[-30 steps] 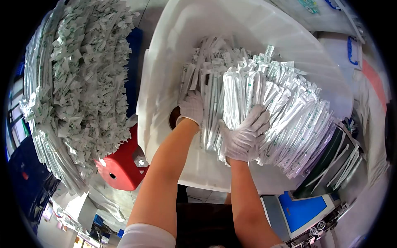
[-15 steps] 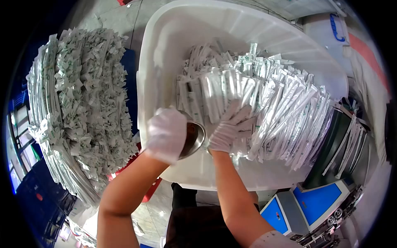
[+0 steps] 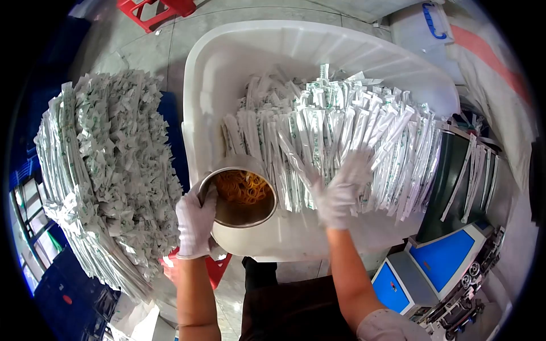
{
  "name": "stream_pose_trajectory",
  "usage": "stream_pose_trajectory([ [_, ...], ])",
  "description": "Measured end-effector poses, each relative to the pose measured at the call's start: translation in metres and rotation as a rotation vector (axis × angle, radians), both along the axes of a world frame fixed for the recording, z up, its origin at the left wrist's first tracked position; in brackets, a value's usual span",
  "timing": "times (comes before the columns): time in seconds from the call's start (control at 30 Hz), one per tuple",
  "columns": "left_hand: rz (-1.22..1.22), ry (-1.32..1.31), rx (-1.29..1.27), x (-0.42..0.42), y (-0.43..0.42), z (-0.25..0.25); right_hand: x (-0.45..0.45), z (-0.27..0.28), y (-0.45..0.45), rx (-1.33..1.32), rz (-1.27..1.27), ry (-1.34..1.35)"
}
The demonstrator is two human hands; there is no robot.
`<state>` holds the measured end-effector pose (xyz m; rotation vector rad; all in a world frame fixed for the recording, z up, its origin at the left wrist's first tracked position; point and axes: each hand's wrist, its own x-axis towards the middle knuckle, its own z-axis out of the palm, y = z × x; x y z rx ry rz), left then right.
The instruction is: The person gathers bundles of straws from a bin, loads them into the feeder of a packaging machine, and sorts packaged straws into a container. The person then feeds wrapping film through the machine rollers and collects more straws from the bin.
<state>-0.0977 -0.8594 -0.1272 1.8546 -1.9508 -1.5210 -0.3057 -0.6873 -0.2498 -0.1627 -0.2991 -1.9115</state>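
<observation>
My left hand [image 3: 195, 223], in a white glove, grips the rim of a round metal bowl [image 3: 250, 219] at its left side. Orange-yellow rubber bands [image 3: 242, 187] lie inside the bowl, which is tilted towards me. Gloved and somewhat blurred, my right hand [image 3: 339, 196] has its fingers spread over the front of the long wrapped packets [image 3: 318, 136]. These white and silver packets fill the middle and right of a big white tub [image 3: 199, 74]. The bowl is at the tub's front left, beside the packets.
Bundled wrapped packets [image 3: 114, 170] form a tall stack at the left. A red stool [image 3: 153, 12] stands at the back left, with another red object in front of the tub. At the right are a dark green chute [image 3: 449, 182] with loose strips and a blue-panelled machine [image 3: 443, 258].
My left hand has gone from the tub's inner left side to the bowl's rim, and the bowl now shows its contents. My right hand has shifted right along the packets, fingers still spread.
</observation>
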Motion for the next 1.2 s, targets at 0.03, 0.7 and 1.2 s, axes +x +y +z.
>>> stream_pose_trajectory([
  [0.03, -0.044, -0.064, -0.09, -0.006, 0.002, -0.003, -0.007, -0.034, 0.009, -0.482, 0.211, -0.584],
  [0.7, -0.149, -0.255, -0.427, -0.071, 0.062, -0.049, -0.094, 0.117, 0.063, -2.096, 0.654, -2.399],
  [1.2, 0.003, 0.354, 0.444, -0.303, 0.168, -0.056, -0.147, 0.034, 0.086, -2.039, 0.291, -2.298],
])
